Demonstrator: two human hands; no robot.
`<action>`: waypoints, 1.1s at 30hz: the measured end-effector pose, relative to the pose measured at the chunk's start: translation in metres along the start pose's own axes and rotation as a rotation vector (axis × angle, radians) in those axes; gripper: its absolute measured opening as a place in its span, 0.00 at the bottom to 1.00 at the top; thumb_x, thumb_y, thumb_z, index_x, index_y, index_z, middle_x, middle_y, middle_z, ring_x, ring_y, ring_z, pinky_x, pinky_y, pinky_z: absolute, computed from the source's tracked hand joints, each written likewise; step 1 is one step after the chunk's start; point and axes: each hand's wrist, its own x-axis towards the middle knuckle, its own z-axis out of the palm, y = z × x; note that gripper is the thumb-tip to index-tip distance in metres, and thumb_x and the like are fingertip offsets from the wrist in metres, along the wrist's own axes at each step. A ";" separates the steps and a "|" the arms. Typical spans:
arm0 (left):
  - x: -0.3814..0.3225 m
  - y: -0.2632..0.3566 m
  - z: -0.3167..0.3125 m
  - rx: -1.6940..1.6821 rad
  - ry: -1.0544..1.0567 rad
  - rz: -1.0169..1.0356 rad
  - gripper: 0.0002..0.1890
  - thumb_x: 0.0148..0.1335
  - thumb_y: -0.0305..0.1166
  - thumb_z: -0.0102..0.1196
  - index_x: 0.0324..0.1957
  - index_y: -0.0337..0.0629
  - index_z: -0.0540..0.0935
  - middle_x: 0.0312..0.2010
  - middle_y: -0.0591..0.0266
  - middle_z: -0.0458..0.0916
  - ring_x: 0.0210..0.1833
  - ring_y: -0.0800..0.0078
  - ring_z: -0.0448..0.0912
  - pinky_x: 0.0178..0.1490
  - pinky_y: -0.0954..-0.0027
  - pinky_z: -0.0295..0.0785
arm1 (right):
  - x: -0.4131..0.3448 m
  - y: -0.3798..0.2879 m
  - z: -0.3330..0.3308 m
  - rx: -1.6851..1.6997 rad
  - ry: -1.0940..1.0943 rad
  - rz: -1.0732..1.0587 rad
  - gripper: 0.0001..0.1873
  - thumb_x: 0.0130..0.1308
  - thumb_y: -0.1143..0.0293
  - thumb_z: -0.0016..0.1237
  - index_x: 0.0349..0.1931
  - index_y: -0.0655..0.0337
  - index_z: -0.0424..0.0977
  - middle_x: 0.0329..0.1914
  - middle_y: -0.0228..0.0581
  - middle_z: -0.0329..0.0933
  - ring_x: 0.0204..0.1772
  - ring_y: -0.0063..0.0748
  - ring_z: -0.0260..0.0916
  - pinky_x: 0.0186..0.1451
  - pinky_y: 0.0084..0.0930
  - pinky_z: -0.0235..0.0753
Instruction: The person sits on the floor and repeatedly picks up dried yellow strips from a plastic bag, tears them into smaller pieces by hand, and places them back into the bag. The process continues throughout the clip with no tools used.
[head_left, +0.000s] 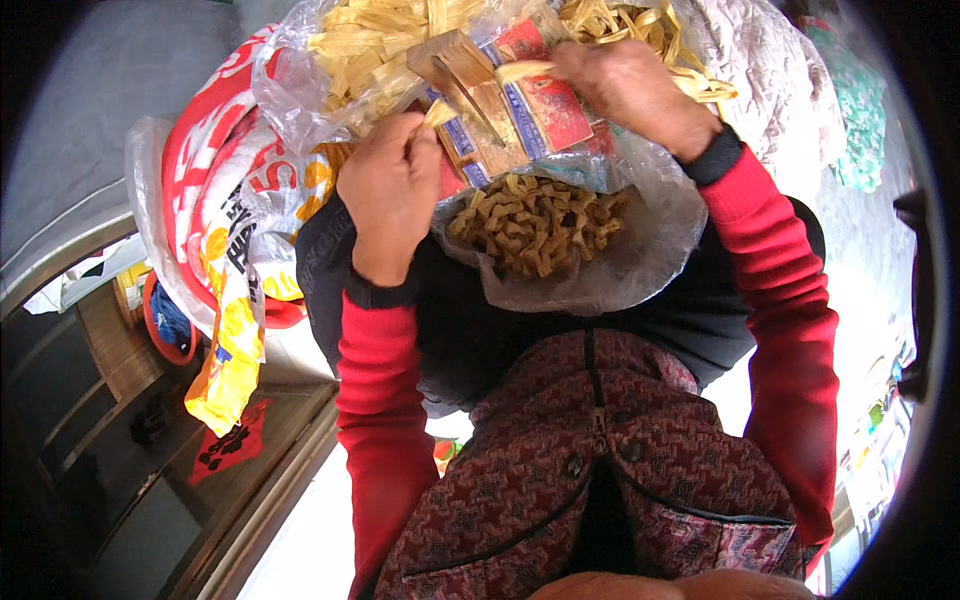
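A wooden block (480, 97) with a narrow slot lies tilted across red and blue printed card (551, 112). At its left side my left hand (394, 180) is closed on the end of a pale yellow dried strip (440, 112). My right hand (626, 86), slightly blurred, grips another length of yellow strip (525, 71) at the block's right. The block hides whether the two lengths are one piece. Below, a clear plastic bag (645, 255) on the lap holds many short, brownish-yellow cut or knotted pieces (540, 225).
Long yellow strips (360, 45) fill a clear plastic bag behind the block, with more strips (637, 22) at the upper right. Printed red, white and yellow plastic bags (225, 225) hang at the left. A pale wrinkled cloth (765, 82) lies at the right.
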 end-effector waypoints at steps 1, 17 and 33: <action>-0.005 -0.001 -0.001 -0.081 0.014 0.045 0.07 0.64 0.30 0.60 0.40 0.37 0.85 0.29 0.50 0.82 0.32 0.51 0.82 0.37 0.59 0.76 | -0.008 0.006 -0.004 -0.066 -0.094 0.095 0.07 0.69 0.66 0.54 0.43 0.56 0.75 0.24 0.42 0.79 0.29 0.41 0.82 0.30 0.35 0.80; -0.098 0.072 -0.025 -1.088 -0.686 -0.468 0.15 0.77 0.35 0.49 0.39 0.32 0.80 0.20 0.68 0.73 0.21 0.81 0.72 0.28 0.78 0.69 | -0.057 -0.085 -0.043 0.268 0.208 -0.394 0.11 0.58 0.71 0.55 0.41 0.60 0.75 0.33 0.33 0.75 0.37 0.36 0.78 0.39 0.32 0.82; -0.120 0.100 -0.074 -0.654 -0.273 0.335 0.15 0.43 0.38 0.72 0.32 0.41 0.86 0.60 0.50 0.81 0.64 0.51 0.77 0.65 0.52 0.72 | -0.096 -0.144 -0.081 0.948 -0.011 -0.106 0.16 0.74 0.56 0.51 0.37 0.60 0.74 0.25 0.44 0.73 0.30 0.53 0.77 0.32 0.42 0.74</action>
